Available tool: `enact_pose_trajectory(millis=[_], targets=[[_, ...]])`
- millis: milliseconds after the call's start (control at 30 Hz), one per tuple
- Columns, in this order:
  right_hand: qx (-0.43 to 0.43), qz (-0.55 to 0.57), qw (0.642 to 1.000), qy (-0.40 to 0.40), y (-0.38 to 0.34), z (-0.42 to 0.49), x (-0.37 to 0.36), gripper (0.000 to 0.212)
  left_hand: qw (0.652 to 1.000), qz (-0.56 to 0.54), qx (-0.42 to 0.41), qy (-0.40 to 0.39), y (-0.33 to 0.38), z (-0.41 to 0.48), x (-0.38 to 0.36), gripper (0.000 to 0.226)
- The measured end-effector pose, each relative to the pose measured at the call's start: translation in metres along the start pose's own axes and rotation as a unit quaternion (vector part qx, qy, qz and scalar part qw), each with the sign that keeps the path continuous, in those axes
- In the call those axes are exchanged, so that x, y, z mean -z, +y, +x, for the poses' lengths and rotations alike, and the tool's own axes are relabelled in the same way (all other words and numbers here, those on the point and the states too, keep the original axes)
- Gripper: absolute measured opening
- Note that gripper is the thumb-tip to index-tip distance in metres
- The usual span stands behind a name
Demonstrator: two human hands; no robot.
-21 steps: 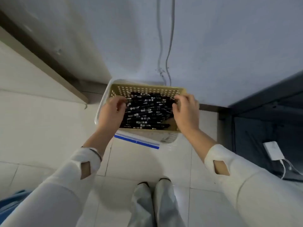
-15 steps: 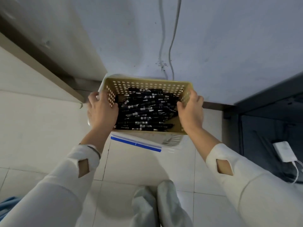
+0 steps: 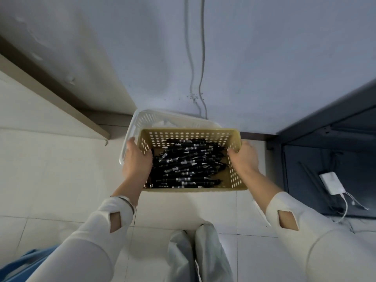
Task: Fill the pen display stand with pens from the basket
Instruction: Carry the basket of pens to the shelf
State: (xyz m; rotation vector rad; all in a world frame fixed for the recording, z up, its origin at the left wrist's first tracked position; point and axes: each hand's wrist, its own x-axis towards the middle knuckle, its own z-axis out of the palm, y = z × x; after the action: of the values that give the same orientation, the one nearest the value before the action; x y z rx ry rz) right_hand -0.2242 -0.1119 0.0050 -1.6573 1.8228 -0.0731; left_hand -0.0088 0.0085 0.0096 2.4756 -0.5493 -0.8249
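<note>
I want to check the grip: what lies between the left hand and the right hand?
In the head view, the yellow basket, full of black pens, lies between the left hand and the right hand; each hand grips one side wall.

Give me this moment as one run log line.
left hand: grips basket left wall | right hand: grips right wall | pens: heaped inside | display stand: not in view

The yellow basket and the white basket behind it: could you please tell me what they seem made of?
Yellow basket: probably moulded plastic, matte; thin walls with even round holes. White basket: likely plastic too, glossier, faintly translucent at its rounded rim.
</note>
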Motion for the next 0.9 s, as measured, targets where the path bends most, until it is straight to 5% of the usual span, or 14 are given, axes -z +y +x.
enact_pose_trajectory(millis=[500,900], targets=[[0.004,0.072,0.995,0.066,0.006,-0.094,0.14,0.038,0.994,0.023,-0.095,0.043,0.09,-0.123,0.059,0.041],[0.032,0.119,0.97,0.209,0.203,-0.205,0.289,0.034,0.978,-0.027,-0.208,0.001,0.14,-0.351,-0.025,0.039]])
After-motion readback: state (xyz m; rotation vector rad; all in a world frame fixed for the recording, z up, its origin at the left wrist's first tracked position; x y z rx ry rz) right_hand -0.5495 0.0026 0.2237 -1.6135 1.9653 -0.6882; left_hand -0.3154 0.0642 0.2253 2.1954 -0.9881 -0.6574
